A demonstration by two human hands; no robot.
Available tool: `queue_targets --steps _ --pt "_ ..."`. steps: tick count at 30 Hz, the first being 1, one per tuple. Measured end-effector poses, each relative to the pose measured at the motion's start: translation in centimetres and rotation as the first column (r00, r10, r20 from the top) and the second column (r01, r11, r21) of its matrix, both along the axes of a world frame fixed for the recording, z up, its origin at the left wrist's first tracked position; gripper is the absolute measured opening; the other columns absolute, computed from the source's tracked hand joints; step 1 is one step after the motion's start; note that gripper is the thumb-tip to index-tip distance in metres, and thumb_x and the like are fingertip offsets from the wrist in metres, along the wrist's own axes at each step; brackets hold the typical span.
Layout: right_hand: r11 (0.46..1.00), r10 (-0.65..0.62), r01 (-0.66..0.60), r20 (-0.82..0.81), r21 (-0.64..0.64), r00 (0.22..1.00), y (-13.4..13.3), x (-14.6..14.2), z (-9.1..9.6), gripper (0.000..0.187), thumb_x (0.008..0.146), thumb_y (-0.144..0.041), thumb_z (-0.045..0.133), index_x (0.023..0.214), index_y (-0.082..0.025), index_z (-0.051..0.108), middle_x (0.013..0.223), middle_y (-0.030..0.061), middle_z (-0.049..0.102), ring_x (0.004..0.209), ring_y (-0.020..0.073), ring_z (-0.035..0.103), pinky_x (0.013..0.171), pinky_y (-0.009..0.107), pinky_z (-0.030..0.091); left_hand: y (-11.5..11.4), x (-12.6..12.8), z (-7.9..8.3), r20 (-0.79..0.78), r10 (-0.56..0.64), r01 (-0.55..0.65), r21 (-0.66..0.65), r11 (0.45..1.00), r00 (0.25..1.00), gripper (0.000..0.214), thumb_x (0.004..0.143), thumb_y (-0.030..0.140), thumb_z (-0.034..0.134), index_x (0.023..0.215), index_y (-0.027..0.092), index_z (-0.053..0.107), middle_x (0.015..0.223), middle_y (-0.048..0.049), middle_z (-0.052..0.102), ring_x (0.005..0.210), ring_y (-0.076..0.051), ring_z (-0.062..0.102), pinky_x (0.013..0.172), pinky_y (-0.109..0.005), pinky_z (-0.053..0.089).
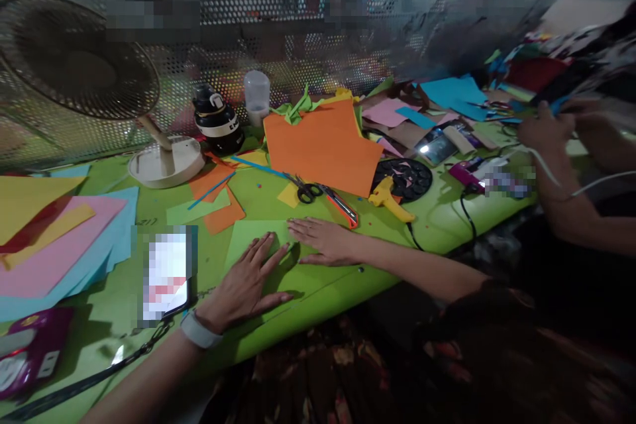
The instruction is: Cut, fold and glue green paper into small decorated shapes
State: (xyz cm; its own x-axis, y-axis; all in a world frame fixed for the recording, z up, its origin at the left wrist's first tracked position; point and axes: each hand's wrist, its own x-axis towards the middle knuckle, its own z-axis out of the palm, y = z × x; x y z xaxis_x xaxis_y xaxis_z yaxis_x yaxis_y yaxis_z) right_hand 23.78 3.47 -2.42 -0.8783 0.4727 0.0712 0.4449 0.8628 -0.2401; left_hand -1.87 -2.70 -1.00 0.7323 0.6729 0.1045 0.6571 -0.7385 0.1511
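Note:
A light green sheet of paper (253,238) lies on the green table (437,222) in front of me. My left hand (246,281) rests flat on its lower part with the fingers spread, a pale band on the wrist. My right hand (322,238) lies flat on the sheet's right edge, fingers stretched out to the left. Neither hand holds anything. Black-handled scissors (307,191) and an orange craft knife (342,205) lie just beyond my right hand.
A large orange sheet (322,146), a yellow glue gun (390,199), a desk fan (99,73), a black bottle (217,122) and a phone (166,275) sit around. Coloured paper is stacked at left (54,245). Another person's hands (546,126) work at the right.

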Motion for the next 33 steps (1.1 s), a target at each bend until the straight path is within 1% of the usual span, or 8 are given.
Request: queue_targets --steps 6,10,12,15,18,27,30,33 --pt "0.994 -0.109 0.109 0.051 -0.005 0.993 -0.2 1.8 0.2 0.078 0.092 -0.061 0.031 0.145 -0.004 0.027 0.153 0.0181 0.021 0.143 0.0257 0.017 0.116 0.045 0.02 0.1 1.2 0.9 -0.049 0.063 -0.064 -0.023 0.998 0.997 0.083 0.078 0.071 0.044 0.146 0.024 0.032 0.147 -0.0185 0.038 0.132 -0.037 0.038 0.103 -0.052 0.036" --pt "0.995 -0.103 0.102 0.046 0.016 0.994 -0.4 1.6 0.1 0.078 0.092 -0.061 0.03 0.145 -0.005 0.027 0.153 0.0172 0.02 0.144 0.0255 0.015 0.117 0.045 0.019 -0.8 4.1 1.1 -0.06 0.262 -0.26 0.03 0.965 0.963 0.088 0.074 0.078 0.038 0.141 0.021 0.042 0.137 -0.0248 0.047 0.124 -0.044 0.044 0.094 -0.062 0.036" --pt "0.994 -0.108 0.107 0.051 0.021 0.993 -0.4 1.5 0.0 0.078 0.093 -0.061 0.03 0.146 -0.005 0.027 0.153 0.0166 0.02 0.144 0.0251 0.015 0.117 0.045 0.018 -1.3 5.4 0.9 -0.065 0.313 -0.311 0.043 0.95 0.948 0.099 0.068 0.084 0.035 0.141 0.018 0.043 0.136 -0.0279 0.046 0.126 -0.048 0.04 0.093 -0.067 0.033" --pt "0.993 -0.119 0.118 0.052 0.019 0.991 -0.5 1.6 0.0 0.077 0.092 -0.061 0.03 0.146 -0.006 0.026 0.154 0.0158 0.02 0.143 0.0251 0.016 0.117 0.045 0.019 -2.1 6.3 0.5 -0.052 0.364 -0.359 0.079 0.93 0.93 0.105 0.065 0.087 0.035 0.141 0.015 0.042 0.139 -0.0286 0.043 0.13 -0.049 0.035 0.101 -0.071 0.017" --pt "0.993 -0.116 0.116 0.034 0.015 0.993 -0.4 1.7 -0.3 0.076 0.092 -0.06 0.032 0.147 -0.008 0.025 0.154 0.015 0.02 0.143 0.0254 0.017 0.117 0.046 0.02 -2.9 5.3 0.5 -0.058 0.345 -0.34 0.086 0.937 0.937 0.103 0.067 0.085 0.035 0.14 0.014 0.044 0.142 -0.0261 0.041 0.133 -0.045 0.033 0.107 -0.068 0.006" --pt "0.993 -0.116 0.116 0.02 0.0 0.993 -0.3 1.9 -0.7 0.073 0.094 -0.058 0.032 0.148 -0.011 0.023 0.153 0.0127 0.023 0.143 0.0255 0.019 0.116 0.048 0.022 -6.8 -2.3 0.9 -0.107 0.284 -0.271 0.116 0.955 0.953 0.094 0.07 0.082 0.039 0.142 0.022 0.042 0.147 -0.0182 0.038 0.134 -0.037 0.036 0.111 -0.06 0.013" --pt "0.99 -0.139 0.139 0.025 0.002 0.99 -0.3 1.5 -0.3 0.069 0.094 -0.058 0.03 0.146 -0.012 0.031 0.151 0.0124 0.029 0.14 0.0267 0.026 0.114 0.052 0.025 -7.9 -3.9 0.9 -0.116 0.276 -0.258 0.152 0.954 0.954 0.091 0.069 0.081 0.042 0.142 0.026 0.041 0.146 -0.0154 0.04 0.133 -0.036 0.038 0.111 -0.056 0.016" --pt "0.98 -0.197 0.197 -0.029 0.001 0.98 0.2 0.4 0.4 0.059 0.095 -0.055 0.031 0.136 -0.015 0.048 0.142 0.0116 0.046 0.131 0.0268 0.042 0.109 0.051 0.032 -8.0 -4.7 1.1 -0.131 0.248 -0.228 0.148 0.962 0.96 0.089 0.069 0.08 0.044 0.143 0.03 0.039 0.147 -0.0125 0.04 0.134 -0.034 0.037 0.111 -0.054 0.02"
